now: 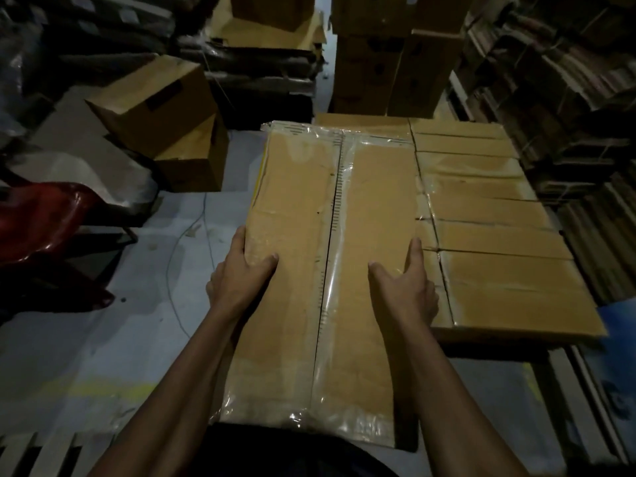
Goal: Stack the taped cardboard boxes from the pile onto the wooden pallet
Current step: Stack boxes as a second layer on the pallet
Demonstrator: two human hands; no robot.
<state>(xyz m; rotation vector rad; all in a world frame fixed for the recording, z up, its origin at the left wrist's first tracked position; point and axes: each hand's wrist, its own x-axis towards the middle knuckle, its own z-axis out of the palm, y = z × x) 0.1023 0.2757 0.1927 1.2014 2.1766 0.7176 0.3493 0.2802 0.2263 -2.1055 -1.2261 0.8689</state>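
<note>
Head view: both hands' fingers clamp the long, glossy-taped cardboard box by its sides.

The gray floor is holding two tipped brown boxes – a thin wire is lying on it too.

1. Big box: matt brown cardboard, glossy clear tape wrinkling along its seam and ends
2. Stacked boxes beside it: same dull cardboard, shiny tape strips
3. Red sheet at left: glossy plastic
4. Floor: smooth, grey, faintly sheened
</note>
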